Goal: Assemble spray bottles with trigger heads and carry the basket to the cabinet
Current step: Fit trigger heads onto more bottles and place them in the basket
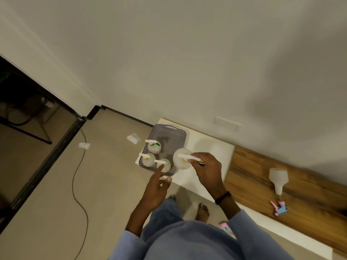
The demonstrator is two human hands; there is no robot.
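While three assembled white plastic spray bottles sit in the grey perforated basket mid-frame, right hand grips a fourth bottle at its rim, left hand hangs open, and one headless bottle remains at right.

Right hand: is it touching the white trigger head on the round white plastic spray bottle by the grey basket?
Touching. The head view shows the right hand pinching the white trigger head atop the round white plastic spray bottle.

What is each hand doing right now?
Left hand: open, holding nothing.
Right hand: grips a spray bottle by its trigger head.
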